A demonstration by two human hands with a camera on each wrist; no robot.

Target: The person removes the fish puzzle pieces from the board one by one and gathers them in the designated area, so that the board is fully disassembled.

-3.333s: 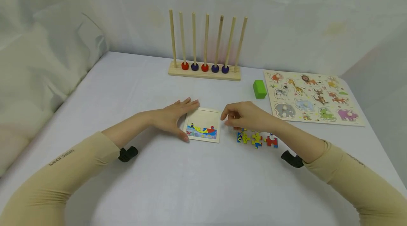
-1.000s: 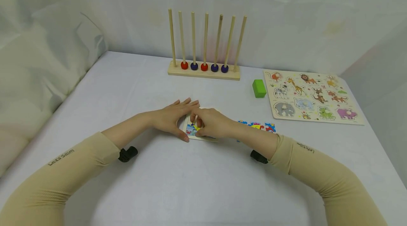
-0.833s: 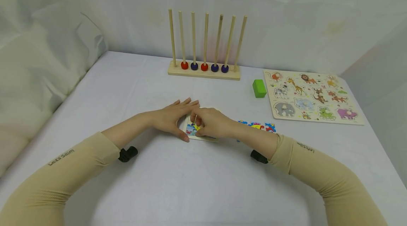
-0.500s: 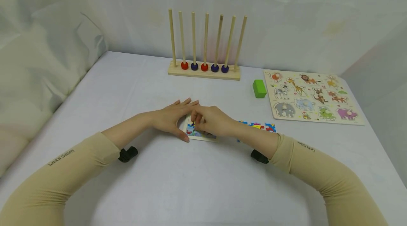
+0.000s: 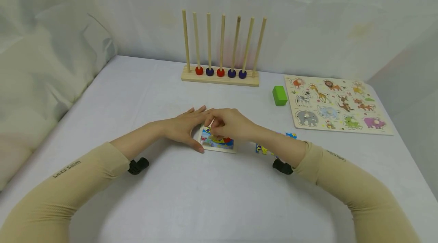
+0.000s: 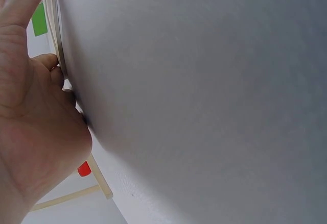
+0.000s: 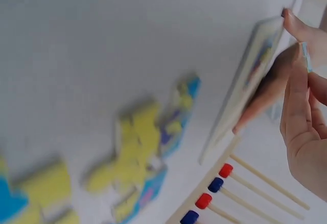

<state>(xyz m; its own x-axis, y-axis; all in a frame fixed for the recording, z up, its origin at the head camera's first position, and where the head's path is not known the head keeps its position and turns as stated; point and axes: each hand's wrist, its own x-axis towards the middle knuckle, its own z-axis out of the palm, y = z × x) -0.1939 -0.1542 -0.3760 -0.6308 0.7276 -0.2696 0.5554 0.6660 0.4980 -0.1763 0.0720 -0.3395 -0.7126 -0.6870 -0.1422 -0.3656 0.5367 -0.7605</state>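
A small square jigsaw tray [image 5: 219,150] with a pale wooden frame lies on the white table, part of a colourful sea picture showing along its near side. My left hand [image 5: 183,129] rests beside its left edge, fingers spread and thumb at the near left corner. Above the tray, my right hand [image 5: 236,124] pinches a jigsaw piece [image 7: 306,56] between thumb and fingers. The right wrist view shows that piece edge-on and clear of the tray. Loose jigsaw pieces [image 5: 262,149] lie right of the tray, partly hidden under my right forearm. In the left wrist view, the palm faces the tray's side.
Behind the tray stands a wooden peg rack [image 5: 219,79] with red and dark blue beads on several tall rods. A green block [image 5: 280,96] sits at right, next to an animal peg puzzle board [image 5: 337,104]. White cloth hangs behind and at the left.
My right hand has moved left from beside the loose pieces to over the tray. In the last half second it has shifted slightly up and away, uncovering more picture. My left hand stays put.
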